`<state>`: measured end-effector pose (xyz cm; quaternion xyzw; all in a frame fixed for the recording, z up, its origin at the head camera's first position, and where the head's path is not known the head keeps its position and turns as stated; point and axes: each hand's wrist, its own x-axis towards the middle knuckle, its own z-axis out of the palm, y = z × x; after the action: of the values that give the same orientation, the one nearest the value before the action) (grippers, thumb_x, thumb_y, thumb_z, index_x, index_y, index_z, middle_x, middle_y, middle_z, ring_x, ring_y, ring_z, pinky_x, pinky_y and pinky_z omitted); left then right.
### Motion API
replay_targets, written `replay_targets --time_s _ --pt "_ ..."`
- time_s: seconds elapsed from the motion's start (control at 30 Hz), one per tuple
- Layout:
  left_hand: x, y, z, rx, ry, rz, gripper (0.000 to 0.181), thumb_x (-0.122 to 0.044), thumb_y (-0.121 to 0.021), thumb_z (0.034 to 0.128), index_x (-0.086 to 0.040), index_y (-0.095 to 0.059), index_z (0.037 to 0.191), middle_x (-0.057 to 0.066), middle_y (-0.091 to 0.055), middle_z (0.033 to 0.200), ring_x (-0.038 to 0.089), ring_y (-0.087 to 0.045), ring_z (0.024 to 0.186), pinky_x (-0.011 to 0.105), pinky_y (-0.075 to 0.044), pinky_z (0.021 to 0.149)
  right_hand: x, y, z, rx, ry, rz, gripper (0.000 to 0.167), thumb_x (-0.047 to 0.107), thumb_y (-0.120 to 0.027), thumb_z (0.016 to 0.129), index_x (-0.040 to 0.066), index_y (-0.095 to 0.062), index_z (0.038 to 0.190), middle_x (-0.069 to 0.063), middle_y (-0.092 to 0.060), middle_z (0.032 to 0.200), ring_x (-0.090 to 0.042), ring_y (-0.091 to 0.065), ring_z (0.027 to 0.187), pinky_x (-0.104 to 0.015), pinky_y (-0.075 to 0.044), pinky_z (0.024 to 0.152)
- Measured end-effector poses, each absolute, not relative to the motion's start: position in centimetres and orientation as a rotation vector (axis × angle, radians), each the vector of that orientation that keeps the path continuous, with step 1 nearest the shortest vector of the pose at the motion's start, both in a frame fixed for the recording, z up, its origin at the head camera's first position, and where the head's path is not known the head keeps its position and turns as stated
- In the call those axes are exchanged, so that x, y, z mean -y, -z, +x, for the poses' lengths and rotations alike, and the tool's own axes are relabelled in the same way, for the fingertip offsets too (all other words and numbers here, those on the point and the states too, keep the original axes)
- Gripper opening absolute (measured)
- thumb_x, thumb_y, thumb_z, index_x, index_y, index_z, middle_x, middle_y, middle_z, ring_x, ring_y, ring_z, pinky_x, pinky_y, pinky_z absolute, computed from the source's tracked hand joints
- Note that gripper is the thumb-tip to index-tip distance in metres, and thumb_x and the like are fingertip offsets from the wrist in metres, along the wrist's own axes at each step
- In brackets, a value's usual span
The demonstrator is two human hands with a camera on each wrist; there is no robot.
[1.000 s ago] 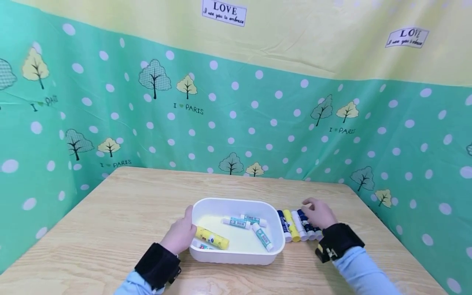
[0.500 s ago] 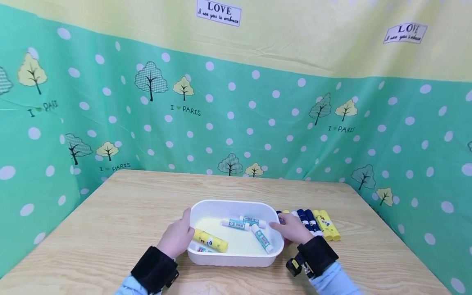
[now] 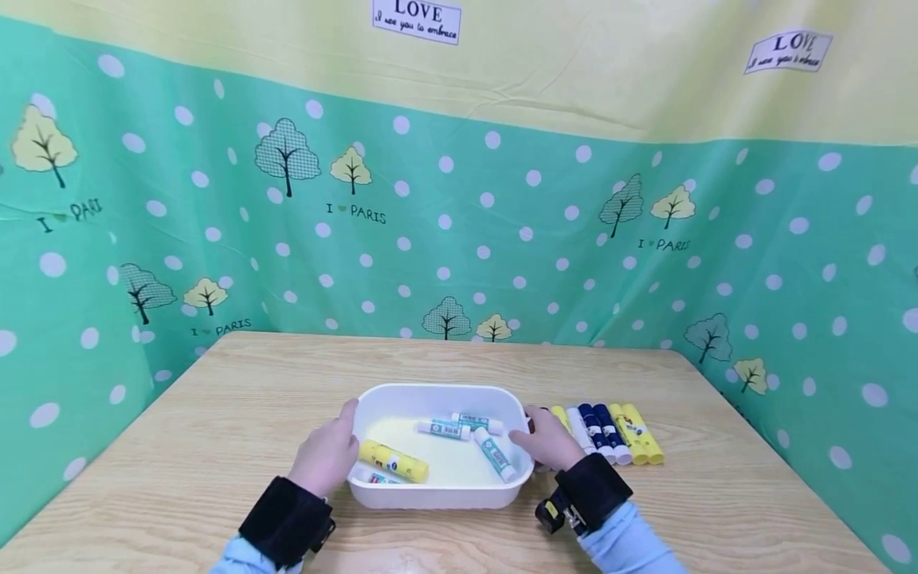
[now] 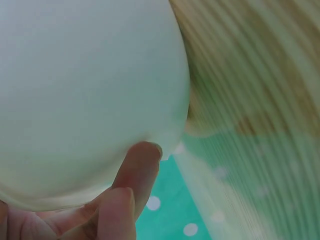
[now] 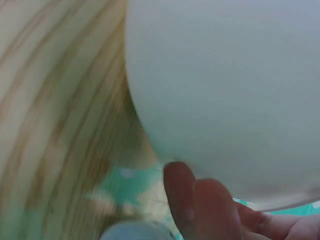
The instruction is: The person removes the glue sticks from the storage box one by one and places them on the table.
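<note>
Between my two hands sits a white plastic tub (image 3: 433, 499) on the table. My left hand (image 3: 326, 451) grips its left rim, with fingers under the edge against the outer wall in the left wrist view. The right hand (image 3: 551, 441) grips the right rim, thumb over the edge; its fingers (image 5: 212, 207) press the outside wall in the right wrist view. Inside lie a yellow glue stick (image 3: 393, 461) and several white-and-teal glue sticks (image 3: 495, 455). One at the front left is partly hidden behind the yellow one and the rim.
Just right of the tub, a row of glue sticks lies side by side: yellow ones (image 3: 643, 434), navy ones (image 3: 601, 433) and a white one (image 3: 582, 431). My right hand covers the row's left end. A patterned curtain (image 3: 459, 215) hangs behind the wooden table (image 3: 237, 414).
The right hand has left the row of glue sticks and come left to grip the tub's right rim. Held by both hands, the tub has shifted slightly left, away from the row.
</note>
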<state>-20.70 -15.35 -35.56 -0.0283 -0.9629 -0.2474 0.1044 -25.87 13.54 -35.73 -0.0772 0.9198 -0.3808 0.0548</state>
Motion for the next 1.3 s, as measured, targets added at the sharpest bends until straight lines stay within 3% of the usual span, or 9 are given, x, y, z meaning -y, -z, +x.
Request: replay_targets --time_s 0.17,0.37,0.47,0.57,0.77,1.07,1.17,1.3 --pt "15.7 35.5 -21.0 2.837 0.726 -0.072 0.049 -0.002 -0.045 0.0798 0.007 -0.031 0.126 0.027 -0.058 0.097 0.028 -0.059 0.071 0.037 -0.046 0.057 -13.0 36.1 -26.2 -2.778 1.163 -0.251 0.054 0.009 -0.048 0.082 -0.002 -0.028 0.130 -0.024 -0.052 0.107 -0.020 -0.057 0.071 -0.029 -0.045 0.047" --pt "15.6 35.4 -20.9 2.792 0.662 -0.122 0.049 -0.009 -0.049 0.0799 0.006 -0.037 0.124 0.026 -0.050 0.113 0.038 -0.051 0.099 0.047 -0.044 0.075 -12.5 36.7 -26.1 -2.746 1.185 -0.233 0.058 0.003 -0.042 0.082 0.002 -0.017 0.135 -0.026 -0.044 0.120 -0.024 -0.057 0.081 -0.031 -0.046 0.052" --pt "15.2 35.0 -20.5 2.719 0.581 -0.164 0.045 -0.010 -0.052 0.0786 0.002 -0.043 0.121 0.020 -0.051 0.112 0.035 -0.049 0.101 0.047 -0.043 0.076 -12.5 36.9 -25.8 -2.746 1.181 -0.214 0.058 0.003 -0.042 0.083 0.001 -0.016 0.135 -0.026 -0.043 0.122 -0.026 -0.056 0.088 -0.032 -0.048 0.059" --pt "14.4 34.0 -20.1 2.666 0.510 -0.189 0.040 -0.010 -0.054 0.0769 -0.001 -0.050 0.115 0.016 -0.056 0.105 0.031 -0.053 0.095 0.044 -0.045 0.070 -12.4 36.9 -25.8 -2.762 1.167 -0.229 0.057 0.003 -0.042 0.082 0.001 -0.018 0.134 -0.025 -0.044 0.121 -0.026 -0.056 0.088 -0.033 -0.048 0.059" --pt "12.1 31.8 -20.3 2.852 0.374 -0.252 0.027 -0.014 -0.054 0.0755 -0.004 -0.058 0.100 0.009 -0.063 0.081 0.019 -0.058 0.067 0.036 -0.044 0.052 -12.5 36.7 -26.0 -2.781 1.168 -0.275 0.056 0.002 -0.041 0.081 0.004 -0.021 0.133 -0.025 -0.046 0.119 -0.025 -0.058 0.082 -0.029 -0.047 0.052" --pt "10.3 30.6 -22.2 3.213 0.340 -0.514 0.022 -0.006 -0.058 0.0736 -0.004 -0.060 0.095 0.010 -0.062 0.091 0.018 -0.049 0.072 0.038 -0.041 0.072 -12.6 36.9 -26.0 -2.777 1.175 -0.262 0.056 0.003 -0.041 0.082 0.002 -0.020 0.134 -0.024 -0.045 0.121 -0.025 -0.056 0.087 -0.032 -0.047 0.062" --pt "10.0 30.8 -22.6 3.201 0.266 -0.555 0.019 0.000 -0.058 0.0693 -0.004 -0.061 0.088 0.008 -0.062 0.085 0.018 -0.049 0.070 0.036 -0.042 0.068 -12.6 36.8 -25.9 -2.782 1.172 -0.253 0.056 0.003 -0.041 0.082 0.002 -0.019 0.134 -0.024 -0.044 0.122 -0.025 -0.056 0.090 -0.033 -0.048 0.065" --pt "9.7 31.3 -22.7 3.198 0.129 -0.600 0.019 0.007 -0.059 0.0619 -0.006 -0.058 0.076 0.003 -0.057 0.073 0.016 -0.047 0.065 0.031 -0.041 0.063 -12.6 36.7 -26.0 -2.761 1.186 -0.246 0.057 0.003 -0.040 0.082 0.003 -0.018 0.135 -0.025 -0.043 0.122 -0.024 -0.057 0.084 -0.030 -0.047 0.057"
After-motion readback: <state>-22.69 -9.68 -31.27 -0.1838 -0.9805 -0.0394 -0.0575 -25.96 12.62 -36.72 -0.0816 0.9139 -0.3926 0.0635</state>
